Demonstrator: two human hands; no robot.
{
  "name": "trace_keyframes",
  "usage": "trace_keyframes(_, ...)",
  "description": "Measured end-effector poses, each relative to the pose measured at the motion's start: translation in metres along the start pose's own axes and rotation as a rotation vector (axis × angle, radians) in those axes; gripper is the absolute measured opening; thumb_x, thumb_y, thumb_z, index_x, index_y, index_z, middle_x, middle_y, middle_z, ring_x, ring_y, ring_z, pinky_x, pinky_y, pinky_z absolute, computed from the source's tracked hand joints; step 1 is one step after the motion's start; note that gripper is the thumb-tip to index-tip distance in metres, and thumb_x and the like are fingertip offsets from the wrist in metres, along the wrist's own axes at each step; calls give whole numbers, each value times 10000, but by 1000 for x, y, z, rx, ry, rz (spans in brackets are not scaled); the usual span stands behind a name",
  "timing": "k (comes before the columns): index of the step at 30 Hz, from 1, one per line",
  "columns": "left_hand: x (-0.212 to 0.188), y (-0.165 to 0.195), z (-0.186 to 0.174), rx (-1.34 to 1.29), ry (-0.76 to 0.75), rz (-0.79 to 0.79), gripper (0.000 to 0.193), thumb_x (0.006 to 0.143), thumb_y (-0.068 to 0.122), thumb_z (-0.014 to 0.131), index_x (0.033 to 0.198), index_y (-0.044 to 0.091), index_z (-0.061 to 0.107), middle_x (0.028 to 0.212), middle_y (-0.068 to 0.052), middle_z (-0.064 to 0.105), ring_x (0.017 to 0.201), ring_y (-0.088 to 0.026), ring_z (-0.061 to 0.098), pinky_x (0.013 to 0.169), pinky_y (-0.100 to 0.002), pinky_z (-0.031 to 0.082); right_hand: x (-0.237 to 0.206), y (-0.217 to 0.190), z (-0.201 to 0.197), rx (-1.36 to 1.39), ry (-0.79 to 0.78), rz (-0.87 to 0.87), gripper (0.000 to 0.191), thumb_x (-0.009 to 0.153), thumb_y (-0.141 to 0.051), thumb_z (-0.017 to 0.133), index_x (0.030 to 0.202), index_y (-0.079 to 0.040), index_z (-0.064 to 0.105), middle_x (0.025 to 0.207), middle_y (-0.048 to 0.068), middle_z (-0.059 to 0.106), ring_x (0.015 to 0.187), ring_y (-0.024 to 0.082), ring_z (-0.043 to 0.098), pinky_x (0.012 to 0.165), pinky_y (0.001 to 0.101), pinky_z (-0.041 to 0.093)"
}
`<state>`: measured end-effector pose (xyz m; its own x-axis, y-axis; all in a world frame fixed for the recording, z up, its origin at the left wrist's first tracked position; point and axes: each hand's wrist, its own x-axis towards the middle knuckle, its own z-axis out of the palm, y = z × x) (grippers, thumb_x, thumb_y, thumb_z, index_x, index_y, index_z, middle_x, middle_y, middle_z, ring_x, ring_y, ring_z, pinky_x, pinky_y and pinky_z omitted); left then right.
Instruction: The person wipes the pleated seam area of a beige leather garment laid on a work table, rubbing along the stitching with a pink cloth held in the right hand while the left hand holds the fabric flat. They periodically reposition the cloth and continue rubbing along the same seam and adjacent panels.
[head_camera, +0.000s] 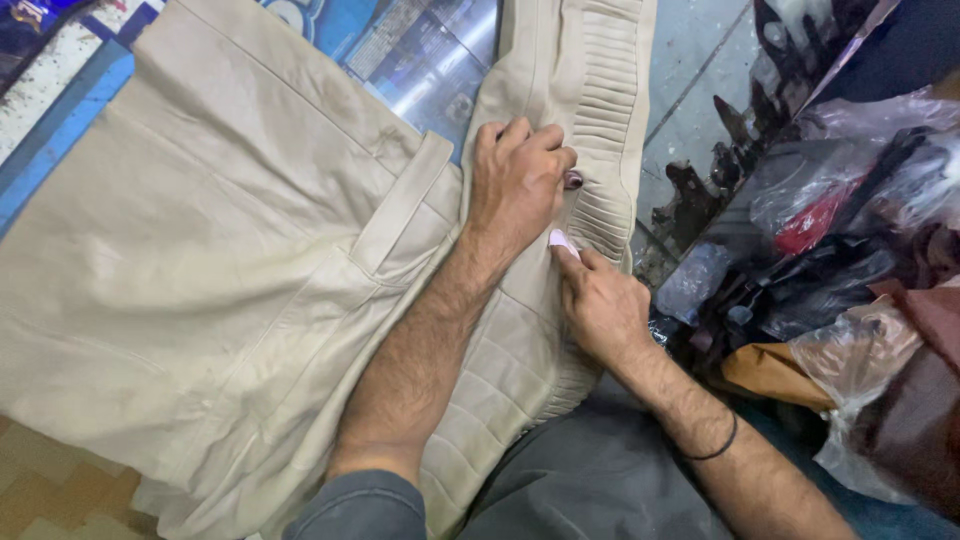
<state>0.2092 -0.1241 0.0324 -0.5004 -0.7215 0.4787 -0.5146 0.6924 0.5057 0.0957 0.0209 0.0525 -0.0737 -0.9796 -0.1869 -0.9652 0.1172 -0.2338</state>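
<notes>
- Beige leather-like garment (230, 270) is lying spread across most of the view, covering the surface under it, with a flap pocket (405, 205) near its middle and a band of narrow pleats (600, 130) running along its right edge.
- Quilted, squared stitching (500, 370) is showing on the lower part of the garment, just below the pocket and beside the left forearm.
- Left hand (520, 180) is resting knuckles-up on the garment to the right of the pocket, its fingers (545, 140) curled in and pressing the material right at the pleats.
- Right hand (600, 305) is lying on the garment's right edge, just below the left hand; its fingers (580, 262) are pinching a small pale pink piece (562, 241), whose tip is touching the material beside the pleats.
- Small dark round spot (573, 179), perhaps a button or snap, is sitting on the pleated band, touching the left hand's fingertips.
- Thin black band (722, 443) is circling the right wrist, well below the garment's edge.
- Grey sleeve (360, 505) is covering the left arm at the bottom of the view, next to grey cloth (600, 480) over the person's lap.
- Blue printed sheet (420, 50) is showing above the pocket, between two parts of the garment.
- Clear plastic bags (850, 200) holding dark and red items are piled well to the right of the garment.
</notes>
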Motion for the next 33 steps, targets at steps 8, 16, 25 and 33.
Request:
trace_keyframes(8,-2,0,1,-31,-65,-145,141,742,223,834,865,163,800,904,0,672,951,-268,596,902,-488,383,5,1,-5,-20,-52,34,444,947,-156,555,1380,-233,615,1001,142,637,763,411,682,646,547,550)
trace_keyframes(16,0,-1,-2,10,-114,-167,168,722,245,858,856,166,796,914,-24,672,977,-285,596,939,-514,377,7,5,4,-39,-5,28,421,929,-136,571,1343,-186,632,1034,141,634,759,413,684,657,537,556)
trace_keyframes(25,1,0,-3,-18,-97,-187,194,706,263,865,857,167,789,916,-27,668,982,-288,593,934,-502,378,3,13,12,63,61,-26,451,908,-59,579,1353,-116,632,988,153,620,791,407,664,657,516,554)
trace_keyframes(33,-2,1,0,-19,-70,-192,184,707,255,868,843,163,784,906,-12,669,968,-274,589,919,-491,372,4,17,15,99,108,-45,449,884,-51,590,1329,-77,645,1019,163,629,838,408,656,697,508,546)
